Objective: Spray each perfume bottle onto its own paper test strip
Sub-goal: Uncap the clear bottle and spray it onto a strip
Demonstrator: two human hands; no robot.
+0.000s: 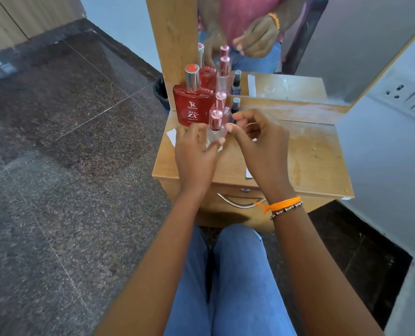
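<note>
Rose-gold cap point(216, 120) on the clear glass bottle point(215, 139), which sits on the wooden tabletop point(318, 156) at its left side, just in front of the red perfume bottle point(193, 105) w/ two more bottles behind. Left hand point(196, 154) wraps the clear bottle's base, fingers closed round it. Right hand point(262, 141) is half-curled just right of the cap, holding nothing I can see. Paper strips: one point(171, 137) peeking out left of the hand, another point(249, 174) near the front edge. Likely step: pull the cap. Keep the base pinned, pinch the cap straight up, don't knock the neighbours, aim nozzle at one strip only
</note>
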